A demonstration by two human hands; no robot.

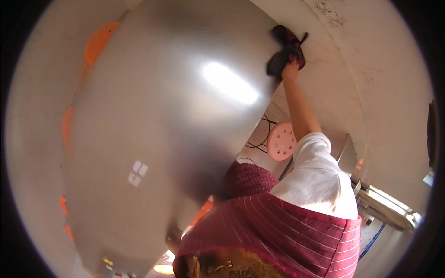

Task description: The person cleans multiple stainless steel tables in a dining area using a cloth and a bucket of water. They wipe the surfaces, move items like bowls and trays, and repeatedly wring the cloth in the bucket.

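A wide stainless steel table (139, 87) fills the left and middle of the view, with a bright light reflected in its top. My right hand (291, 70) reaches out to the table's right edge and grips a black and dark-red fabric item (286, 52). Blur and folds hide exactly what that item is; a short dark strap sticks out from it. Low in the view, what seems to be my left hand (172, 243) shows only in part beside the apron, close to the tabletop. Its fingers cannot be made out. My maroon striped apron (278, 226) presses near the table's edge.
A pink round stool (281, 141) with holes in its seat stands right of the table, beside dark thin bars or cables. Orange objects (99, 41) show past the left edge. Metal equipment (386, 205) and a blue hose-like strip (372, 241) lie at lower right. A stained pale wall (375, 62) rises behind.
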